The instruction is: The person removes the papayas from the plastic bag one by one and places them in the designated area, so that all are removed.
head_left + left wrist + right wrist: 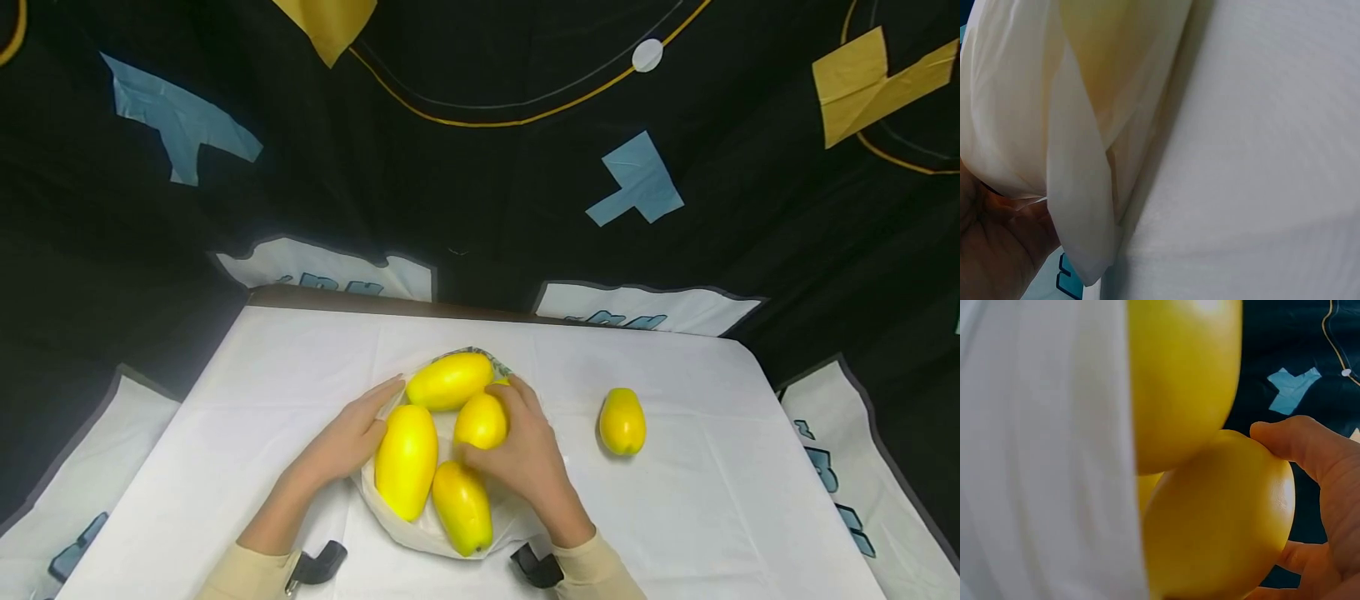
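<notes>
A white cloth bag (390,523) with a patterned far rim lies slouched on the table, its mouth facing up. Several smooth, oblong yellow fruits, mango-like in shape, fill it; one (405,462) is at the left, another (450,381) at the far side and a third (462,508) near the front. My left hand (345,437) holds the bag's left rim, its thumb over the edge. My right hand (525,450) grips a yellow fruit (1222,519) in the middle, thumb and fingers on opposite sides. Behind those fingers only a sliver of another fruit shows.
One more yellow fruit (622,422) lies on the white-covered table (712,500), right of the bag. A black backdrop (487,208) with blue and gold patches hangs behind the table's far edge. Dark wrist mounts (320,563) sit at both sleeves.
</notes>
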Demonstrator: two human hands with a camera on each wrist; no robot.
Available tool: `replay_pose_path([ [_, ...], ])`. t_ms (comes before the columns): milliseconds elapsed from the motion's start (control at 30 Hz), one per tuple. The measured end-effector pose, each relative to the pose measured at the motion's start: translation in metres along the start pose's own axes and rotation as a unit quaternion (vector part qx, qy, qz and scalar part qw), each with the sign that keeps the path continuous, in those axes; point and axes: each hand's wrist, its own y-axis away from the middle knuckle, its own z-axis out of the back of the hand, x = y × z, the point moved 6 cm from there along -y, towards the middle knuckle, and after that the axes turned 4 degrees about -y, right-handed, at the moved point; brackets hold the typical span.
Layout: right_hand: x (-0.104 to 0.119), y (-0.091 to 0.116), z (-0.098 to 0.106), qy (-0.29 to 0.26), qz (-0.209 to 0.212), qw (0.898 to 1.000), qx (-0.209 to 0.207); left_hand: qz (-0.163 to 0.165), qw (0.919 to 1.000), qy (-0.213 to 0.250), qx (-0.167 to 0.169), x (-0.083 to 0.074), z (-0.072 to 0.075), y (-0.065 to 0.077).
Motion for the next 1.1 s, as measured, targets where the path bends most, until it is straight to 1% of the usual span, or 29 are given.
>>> replay_pose_path([
  [433, -0.001, 0.005, 0.026, -0.005, 0.002, 0.999, -0.036, 0.001, 1.0000, 0.002, -0.001, -0.003, 0.001, 0.000],
  [633, -0.005, 0.005, 0.039, -0.004, 0.004, 0.999, -0.050, -0.002, 1.0000, -0.006, -0.002, -0.003, 0.000, 0.000],
  [833, -0.011, 0.006, 0.054, 0.004, 0.008, 0.997, -0.071, 0.000, 1.0000, -0.003, -0.003, -0.003, 0.000, 0.000],
  [1100, -0.024, 0.008, 0.070, 0.006, -0.020, 0.996, -0.082, -0.004, 1.0000, 0.000, -0.006, -0.002, -0.002, 0.000],
])
